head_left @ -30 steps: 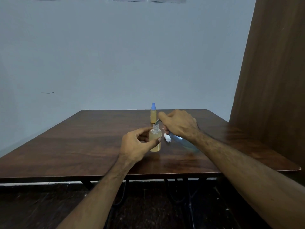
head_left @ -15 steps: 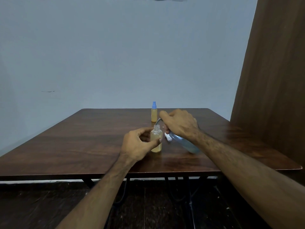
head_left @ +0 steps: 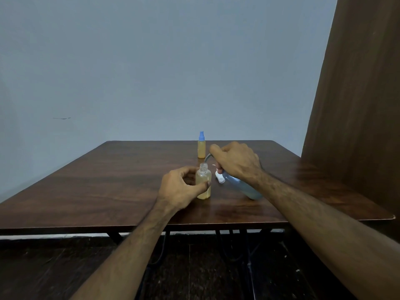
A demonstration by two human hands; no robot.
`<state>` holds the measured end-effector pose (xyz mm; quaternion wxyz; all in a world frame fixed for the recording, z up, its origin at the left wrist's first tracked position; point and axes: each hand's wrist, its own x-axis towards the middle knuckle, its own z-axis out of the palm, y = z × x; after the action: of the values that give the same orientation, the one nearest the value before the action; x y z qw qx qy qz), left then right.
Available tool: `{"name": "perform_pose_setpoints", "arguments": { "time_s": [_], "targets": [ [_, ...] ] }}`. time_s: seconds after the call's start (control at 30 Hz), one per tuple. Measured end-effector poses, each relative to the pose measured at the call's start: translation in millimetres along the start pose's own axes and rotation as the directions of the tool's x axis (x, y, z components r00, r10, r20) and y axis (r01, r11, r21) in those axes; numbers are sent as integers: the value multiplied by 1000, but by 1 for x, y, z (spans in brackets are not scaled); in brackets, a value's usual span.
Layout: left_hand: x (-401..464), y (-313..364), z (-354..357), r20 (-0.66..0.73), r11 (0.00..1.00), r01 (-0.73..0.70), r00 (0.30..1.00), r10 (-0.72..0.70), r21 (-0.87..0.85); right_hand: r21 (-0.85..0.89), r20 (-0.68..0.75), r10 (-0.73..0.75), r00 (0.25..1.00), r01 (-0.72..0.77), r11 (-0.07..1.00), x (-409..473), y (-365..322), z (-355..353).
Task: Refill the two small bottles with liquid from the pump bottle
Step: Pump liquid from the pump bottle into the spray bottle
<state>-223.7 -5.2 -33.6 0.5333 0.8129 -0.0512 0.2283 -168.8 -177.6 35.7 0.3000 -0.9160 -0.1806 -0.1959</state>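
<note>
table (head_left: 108, 191): dark wood, carries everything; work cluster sits centre-right, a little back from the near edge. Broad bare wood to the left, narrower strip to the right before the rounded corner.
right hand (head_left: 237, 164): clenched over the head of the pump bottle, forefinger up on the pump top. Probably set to press while the same grip aims the spout.
left hand (head_left: 184, 187): grasping the open bottle, thumb across the front, fingers behind. Likely there to stop a light bottle tipping or sliding under the spout.
pump bottle (head_left: 242, 186): bluish, tilted hard, base low toward the near right, head up toward the open bottle. Base touching the table or just off it: cannot tell. Tilt apparently brings the spout over the neck.
spout (head_left: 208, 157): thin curved tube out of the fist, tip just above and slightly behind the open neck. Any flow: too small to tell.
open bottle (head_left: 203, 182): upright on the table, uncapped, amber liquid inside, level hard to read through the thumb. Narrow neck, so little aiming margin; a miss lands on wood.
capped bottle (head_left: 201, 146): blue nozzle cap on, amber, upright just behind the cluster, well short of the far edge. Close to the spout's side; a sweep back could knock it.
white cap (head_left: 219, 177): small, between open bottle and pump bottle, apparently lying on the table; probably parked for recapping.
stage: judged mid-fill on the open bottle.
</note>
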Motion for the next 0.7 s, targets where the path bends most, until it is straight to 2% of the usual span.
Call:
{"name": "perform_pose_setpoints", "arguments": {
  "time_s": [0.7],
  "targets": [
    [-2, 2, -1, -3, 1000, -3, 1000, 3, -5, 8, 17, 30, 999, -30, 1000, 0, -1, 0]
  ]
}}
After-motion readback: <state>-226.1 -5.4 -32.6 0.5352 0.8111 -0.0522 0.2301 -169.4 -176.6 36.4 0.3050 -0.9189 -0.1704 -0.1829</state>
